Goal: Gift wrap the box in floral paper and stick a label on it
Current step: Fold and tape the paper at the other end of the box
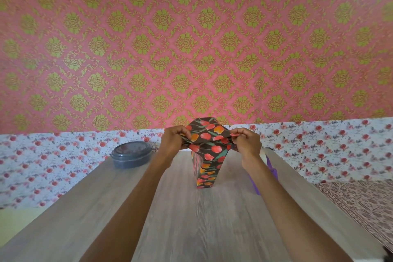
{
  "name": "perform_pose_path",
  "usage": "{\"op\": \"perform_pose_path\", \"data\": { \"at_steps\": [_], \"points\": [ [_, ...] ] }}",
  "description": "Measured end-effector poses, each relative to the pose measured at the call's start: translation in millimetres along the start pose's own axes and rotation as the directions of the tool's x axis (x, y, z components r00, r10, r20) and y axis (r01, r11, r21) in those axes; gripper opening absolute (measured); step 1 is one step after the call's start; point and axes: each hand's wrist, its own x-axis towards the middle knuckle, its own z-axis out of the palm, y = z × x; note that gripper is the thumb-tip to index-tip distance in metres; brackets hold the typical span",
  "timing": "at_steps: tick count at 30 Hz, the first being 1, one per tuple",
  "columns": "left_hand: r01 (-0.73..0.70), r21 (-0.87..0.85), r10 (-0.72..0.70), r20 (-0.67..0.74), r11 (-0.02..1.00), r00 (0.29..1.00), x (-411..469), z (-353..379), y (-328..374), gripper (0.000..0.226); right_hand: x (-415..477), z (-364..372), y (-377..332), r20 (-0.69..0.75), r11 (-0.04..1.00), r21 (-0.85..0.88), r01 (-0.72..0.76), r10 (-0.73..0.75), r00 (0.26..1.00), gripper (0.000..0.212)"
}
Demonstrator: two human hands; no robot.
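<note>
Pink damask wall, pale wood table; left hand and right hand pinch floral paper.

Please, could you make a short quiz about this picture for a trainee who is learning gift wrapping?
1. True or false: the wrapped box lies flat on the table.
2. What stands on the table to the left of the wrapped box? A) a round grey container B) a glass bottle C) a lamp
3. Fill in: the left hand and the right hand both pinch the floral ____ at the top end of the box.

Key: 1 false, it stands on end; 2 A; 3 paper.
</note>
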Motion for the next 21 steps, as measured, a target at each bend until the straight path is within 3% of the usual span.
{"op": "perform_pose_path", "data": {
  "at_steps": [5,11,14,16,19,21],
  "points": [
    [0.029,-0.095,-0.026,0.030,0.995,0.999,-2,8,-2,0.040,-3,-7,4,-0.035,0.919,-0.273,0.285,-0.306,0.951,0.020],
    [0.032,-0.077,-0.033,-0.020,0.997,0.999,5,11,-8,0.048,6,-22,7,0.125,0.812,-0.289,0.508,-0.494,0.861,0.033],
    [0.004,-0.041,-0.005,-0.020,0.999,1.000,5,13,-9,0.048,8,-29,-2,0.278,0.809,-0.349,0.474,-0.393,0.876,0.037],
    [-0.006,-0.028,0.005,-0.028,1.000,1.000,7,13,-11,0.047,7,-34,-15,0.454,0.809,-0.419,0.412,-0.206,0.867,0.038],
    [-0.025,-0.026,0.024,-0.034,0.999,0.999,8,11,-12,0.047,2,-44,-39,0.657,0.739,-0.573,0.354,0.156,0.738,0.048],
    [-0.042,0.005,0.042,-0.018,0.999,0.999,9,10,-14,0.046,1,-51,-53,0.692,0.745,-0.575,0.338,0.222,0.687,0.035]
  ]
}}
